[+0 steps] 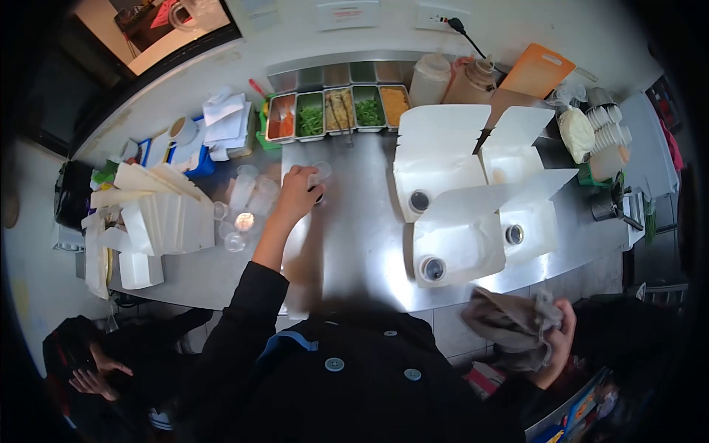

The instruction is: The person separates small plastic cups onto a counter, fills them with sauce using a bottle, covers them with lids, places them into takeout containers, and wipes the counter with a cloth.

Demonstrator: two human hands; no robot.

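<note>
My left hand [299,193] is over the steel table, its fingers closed around a small clear plastic cup [322,174]. Something dark shows under the fingertips, perhaps sauce; the fingers partly hide it. Off the table's front edge, my right hand [561,341] grips a crumpled grey-brown cloth [509,325]. Between the hands stand open white takeaway boxes [461,247], several of them holding a small cup of dark sauce [433,269]. More clear cups and lids [251,193] lie to the left of my left hand.
Steel pans of chopped greens [310,118] and other toppings line the back. Squeeze bottles [430,77] and an orange cutting board [539,70] lean near the wall. Stacked white boxes [162,218] fill the left end. Another person's hands [100,375] show at lower left.
</note>
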